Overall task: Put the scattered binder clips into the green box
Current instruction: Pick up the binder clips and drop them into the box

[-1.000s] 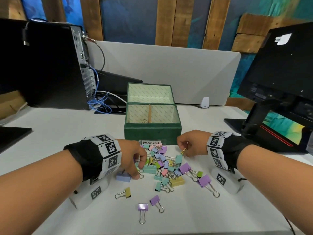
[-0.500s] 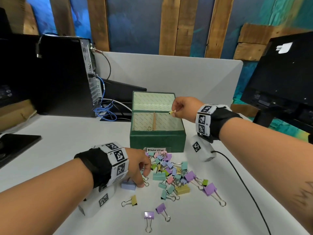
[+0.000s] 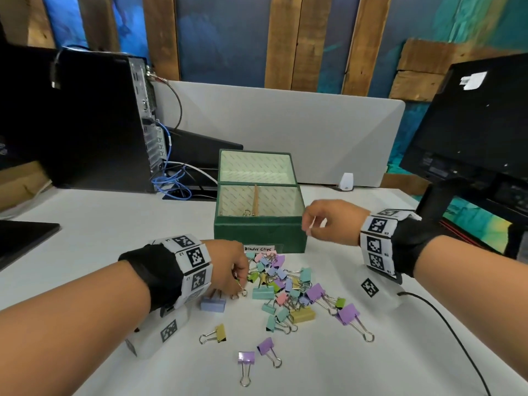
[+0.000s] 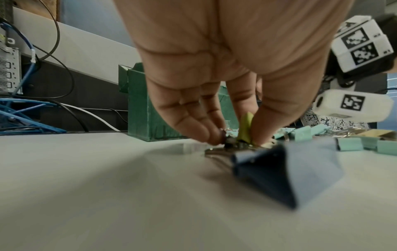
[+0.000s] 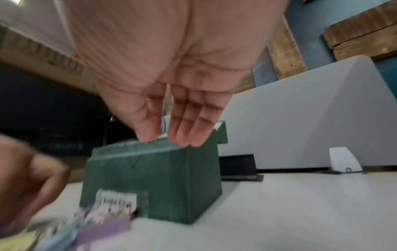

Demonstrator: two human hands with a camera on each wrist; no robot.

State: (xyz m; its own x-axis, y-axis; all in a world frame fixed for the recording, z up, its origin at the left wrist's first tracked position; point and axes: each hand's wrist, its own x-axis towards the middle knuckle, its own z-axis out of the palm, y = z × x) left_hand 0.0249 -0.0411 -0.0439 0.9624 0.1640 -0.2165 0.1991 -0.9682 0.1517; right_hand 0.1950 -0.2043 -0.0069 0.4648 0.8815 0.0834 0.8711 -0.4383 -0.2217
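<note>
Right now my left hand (image 3: 228, 267) is down at the near-left edge of the pile of binder clips (image 3: 285, 284), thumb and fingertips (image 4: 206, 134) pinched together on a small yellow-green clip (image 4: 244, 127) that sits low against the white table (image 3: 100, 238). A large blue clip (image 3: 213, 302) lies just beside that hand, toward me. My right hand (image 3: 331, 221) hangs in the air by the near-right corner of the green box (image 3: 258, 231), fingers loosely extended and holding nothing, as the right wrist view shows; that view is blurred.

The box stands open, its lid (image 3: 255, 167) tipped up behind it, a wooden divider (image 3: 255, 200) splitting the inside; a clip's wire handles (image 3: 248, 214) show at the bottom near the divider. A handwritten label (image 3: 260, 248) marks its front wall. The pile touches the foot of that wall and spreads toward me: pastel teal, purple, pink, blue and yellow bodies with silver wire handles, tangled at the centre. A yellow clip (image 3: 217, 334) and two purple clips (image 3: 255, 355) lie apart on the near side.

To the left of the box open tabletop runs to a computer tower (image 3: 94, 124); to the right a monitor stand (image 3: 440, 201) crowds the far corner, and a black cable (image 3: 457, 338) trails across the table under my right forearm
</note>
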